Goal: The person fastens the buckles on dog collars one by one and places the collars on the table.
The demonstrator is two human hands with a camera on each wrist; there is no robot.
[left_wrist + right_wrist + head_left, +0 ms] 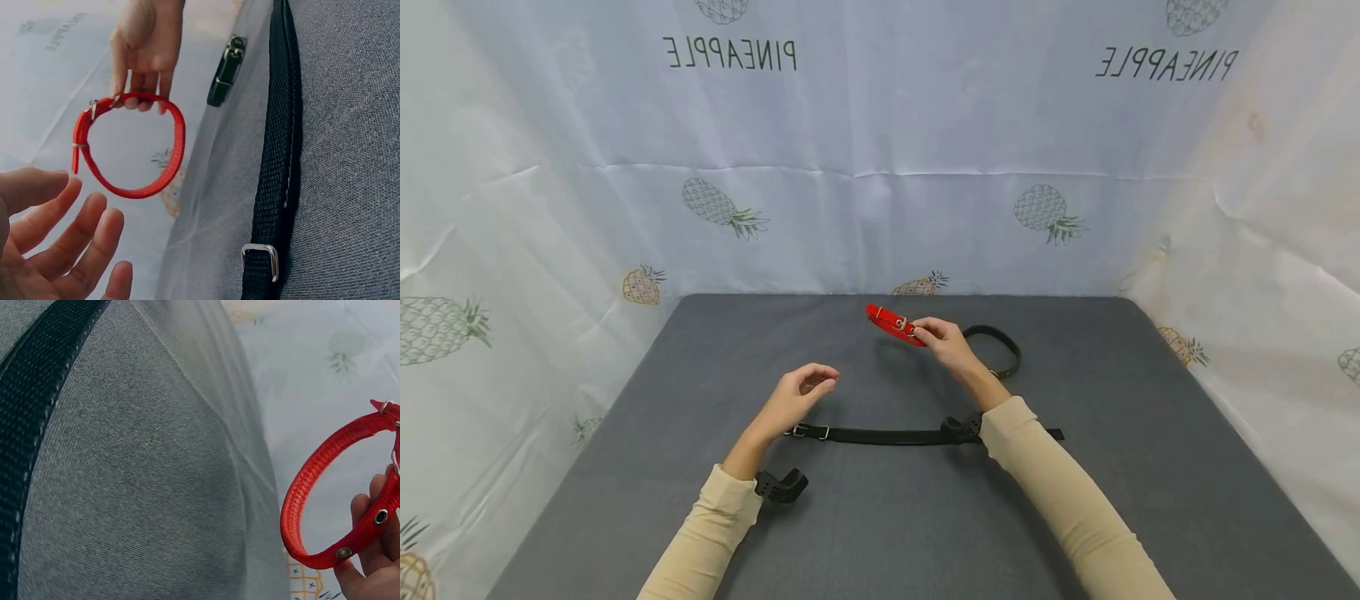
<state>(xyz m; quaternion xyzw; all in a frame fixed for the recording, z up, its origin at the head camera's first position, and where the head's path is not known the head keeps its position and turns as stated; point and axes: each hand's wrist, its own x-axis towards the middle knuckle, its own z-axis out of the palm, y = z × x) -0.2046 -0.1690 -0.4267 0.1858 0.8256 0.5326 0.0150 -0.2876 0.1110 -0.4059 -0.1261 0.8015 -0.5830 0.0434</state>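
A red collar (891, 322), buckled into a loop with metal eyelets and a buckle, is held up above the table by my right hand (949, 342). In the right wrist view, thumb and fingers pinch the collar's band (360, 540). My left hand (793, 402) hovers to the left, its fingers loosely bent and holding nothing. In the left wrist view that hand (62, 240) is near the red collar (178, 140) but apart from it. Beneath the hands, a long dark strap (880, 436) with metal fittings lies stretched across the table.
A dark looped collar (1017, 346) lies on the table just beyond the right wrist. The grey table (700, 533) is enclosed by pale curtains (880, 108) printed with pineapples. Each wrist wears a black device (782, 486).
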